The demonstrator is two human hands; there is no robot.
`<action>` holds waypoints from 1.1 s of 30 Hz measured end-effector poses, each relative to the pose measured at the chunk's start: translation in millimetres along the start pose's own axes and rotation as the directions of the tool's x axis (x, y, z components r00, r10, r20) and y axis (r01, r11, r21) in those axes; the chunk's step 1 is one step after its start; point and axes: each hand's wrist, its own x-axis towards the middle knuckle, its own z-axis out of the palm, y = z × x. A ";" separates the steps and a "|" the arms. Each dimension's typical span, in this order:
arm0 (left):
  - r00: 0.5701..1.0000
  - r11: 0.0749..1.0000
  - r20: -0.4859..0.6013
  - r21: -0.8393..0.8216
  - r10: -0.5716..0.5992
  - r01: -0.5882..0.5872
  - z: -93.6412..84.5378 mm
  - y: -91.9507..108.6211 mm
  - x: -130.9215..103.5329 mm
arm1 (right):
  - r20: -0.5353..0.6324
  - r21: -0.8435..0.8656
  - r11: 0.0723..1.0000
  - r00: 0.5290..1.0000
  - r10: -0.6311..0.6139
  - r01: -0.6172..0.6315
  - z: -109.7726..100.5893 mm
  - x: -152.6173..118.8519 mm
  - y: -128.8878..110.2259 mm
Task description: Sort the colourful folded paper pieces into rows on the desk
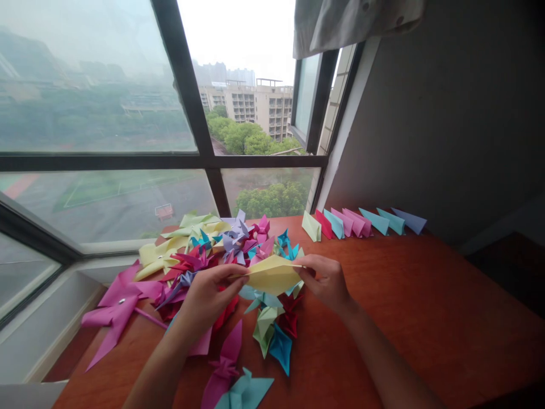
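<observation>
A folded piece of yellow paper (272, 275) is stretched between my two hands above the table. My left hand (215, 295) pinches its left tip, thumb against fingers. At the opposite tip, my right hand (327, 279) grips the paper between thumb and fingers. Its middle is wide and both ends taper to points. Just behind and below it lies a heap of folded paper pieces, among them a light green one (267, 324) and a blue one (281, 343). The heap is partly hidden by the yellow paper and my left hand.
The brown wooden table (409, 318) stands against a window (259, 113). Along its back edge runs a row of folded coloured papers, including a red one (323, 225). A pink pinwheel (121, 301) lies at the left. Pink (223, 366) and teal (247, 392) folded pieces lie in front.
</observation>
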 end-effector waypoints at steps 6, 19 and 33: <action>0.991 0.978 -0.103 -0.198 -0.082 0.060 -2.6 1.2 1.0 | -0.041 0.015 0.999 0.998 0.049 -0.048 1.6 -0.6 3.4; 0.977 0.969 -0.176 -0.234 -0.122 0.079 -3.5 -3.4 1.8 | -0.002 -0.037 0.999 1.000 -0.009 0.009 5.1 1.0 5.8; 0.963 0.972 -0.242 -0.227 -0.116 0.060 -4.0 2.9 0.8 | -0.107 -0.073 0.997 0.994 0.008 -0.016 -11.6 7.4 16.5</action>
